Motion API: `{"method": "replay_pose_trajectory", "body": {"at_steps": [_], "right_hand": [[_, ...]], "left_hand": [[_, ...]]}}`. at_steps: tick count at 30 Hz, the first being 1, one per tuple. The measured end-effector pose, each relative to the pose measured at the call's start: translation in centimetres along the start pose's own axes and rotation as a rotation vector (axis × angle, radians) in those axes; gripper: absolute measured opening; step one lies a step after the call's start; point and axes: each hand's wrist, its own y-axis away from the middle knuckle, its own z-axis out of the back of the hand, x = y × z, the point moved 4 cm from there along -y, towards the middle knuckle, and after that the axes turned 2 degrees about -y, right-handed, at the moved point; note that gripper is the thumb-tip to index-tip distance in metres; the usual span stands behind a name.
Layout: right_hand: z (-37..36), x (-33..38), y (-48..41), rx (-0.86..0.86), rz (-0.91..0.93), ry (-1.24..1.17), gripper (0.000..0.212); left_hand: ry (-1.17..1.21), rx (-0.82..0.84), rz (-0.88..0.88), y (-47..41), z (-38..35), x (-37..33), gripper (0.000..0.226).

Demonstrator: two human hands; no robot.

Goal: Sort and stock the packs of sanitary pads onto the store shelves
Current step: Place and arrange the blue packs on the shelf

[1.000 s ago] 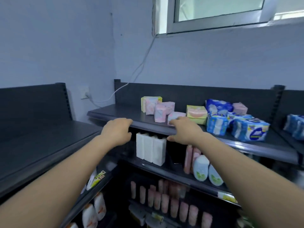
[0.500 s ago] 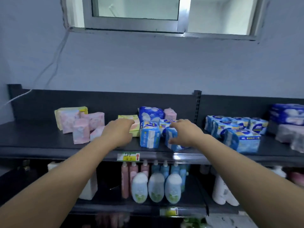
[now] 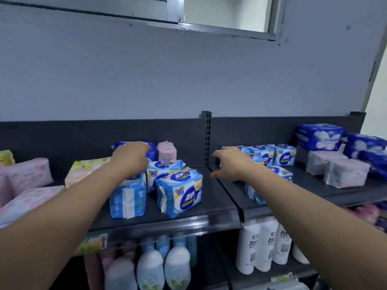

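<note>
Near the front edge of the dark metal shelf, a blue-and-white plastic pack of sanitary pads is stood upright, with a second blue-and-white pack just beside it. Above the second pack the left hand is held, fingers curled down onto a dark blue pack; whether anything is gripped cannot be told. The right hand is held over the shelf's middle joint, fingers apart, nothing in them. A small pink pack is set at the back edge.

packs on upper shelf | bottles below it
</note>
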Motion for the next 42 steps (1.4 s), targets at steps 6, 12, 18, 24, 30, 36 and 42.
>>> {"method": "replay_pose_trajectory", "body": {"at_steps": [6,12,18,24,30,36,42], "right_hand": [[-1.4,-3.2,-4.7,0.037,0.029,0.014,0.059],[-2.6,-5.4,-8.3,0.070,0.047,0.025,0.058],[-3.8,-7.5,-10.1,0.075,-0.009,0.037,0.057],[-3.6,-8.7,-10.7,0.072,-0.081,0.016,0.059],[-3.6,-9.2,-10.8,0.041,-0.107,-0.020,0.060],[-2.5,-11.1,-10.3,-0.014,-0.115,-0.033,0.059],[-1.0,-17.0,-8.1,-0.052,-0.139,-0.028,0.060]], "left_hand": [[-0.111,0.048,0.072,-4.5,-2.9,0.2,0.042],[-0.242,0.069,0.120,-7.8,-6.3,1.4,0.043],[-0.337,-0.016,0.120,-10.3,-6.8,1.3,0.030],[0.002,-0.143,0.166,-11.7,-5.6,2.9,0.021],[0.356,-0.411,0.274,-11.7,-1.1,3.8,0.029],[0.539,-0.696,0.136,-11.3,4.9,-3.2,0.023],[0.689,-0.696,0.027,-12.0,6.9,-14.6,0.022]]}}
